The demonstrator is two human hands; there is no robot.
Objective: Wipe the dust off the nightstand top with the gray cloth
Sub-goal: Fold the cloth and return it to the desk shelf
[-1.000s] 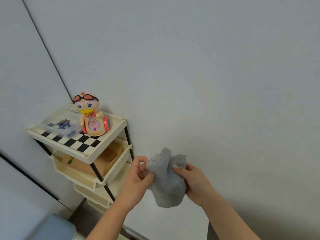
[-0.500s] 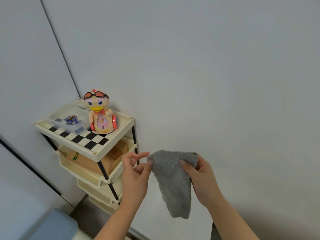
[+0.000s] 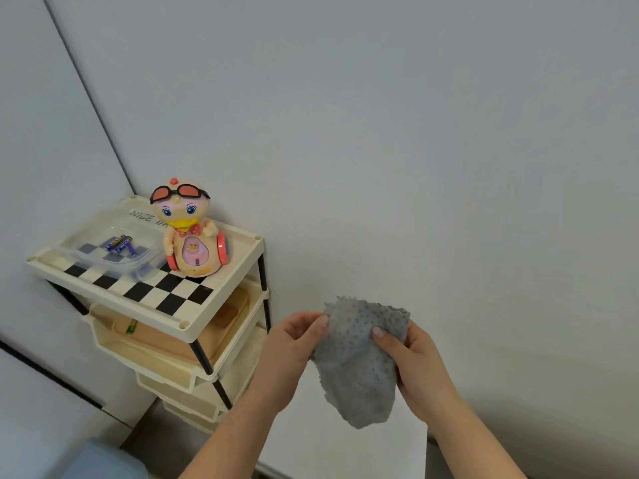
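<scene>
Since half a second ago the left hand [image 3: 290, 354] has closed in on the gray cloth [image 3: 359, 368]. Its fingers were spread and barely touching the fabric then; now they are curled, with the thumb pinching the cloth's upper left edge. The cloth is also pulled wider between the two hands than it was, and its nubbly face is turned toward the camera.

The right hand [image 3: 420, 368] grips the cloth's upper right part, with the thumb pressed on the front and the fingers wrapped behind. So the fingers of both hands are grasping the cloth. It hangs in the air in front of the pale wall [image 3: 415, 150], with its lower end loose below the hands.

The nightstand [image 3: 166, 292] stands to the left in the corner and is not touching the cloth. It is a cream tiered stand with black legs and a black-and-white checkered top. A toy duck [image 3: 190, 229] with red goggles stands upright at the back right of that top. Just beside it on the left sits a clear plastic box [image 3: 86, 243] with what look like small batteries [image 3: 119, 243] inside. Lower trays [image 3: 114, 347] show under the top, and the uppermost one holds a tan object. A light blue object [image 3: 103, 461] sits at the bottom left edge of the view.
</scene>
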